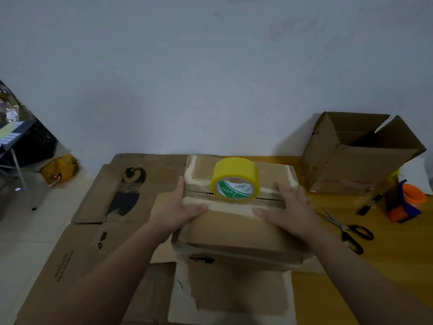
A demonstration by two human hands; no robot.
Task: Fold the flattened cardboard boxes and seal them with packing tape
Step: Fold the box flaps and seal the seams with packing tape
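Seemingly the box [234, 231] on the table [398, 266] is folded, with the yellow tape roll [235, 174] standing on its closed seam; sealing seems to remain. The left hand [180, 207] and the right hand [285, 207] press the flaps with straight fingers. Flattened cardboard [112, 191] lies to the left and scissors [346, 228] near to the right, so free room is mostly behind the box, toward the wall.

Yellow tape roll [235, 180], brown cardboard box [234, 231], black-handled scissors [346, 228], orange cup [413, 195]
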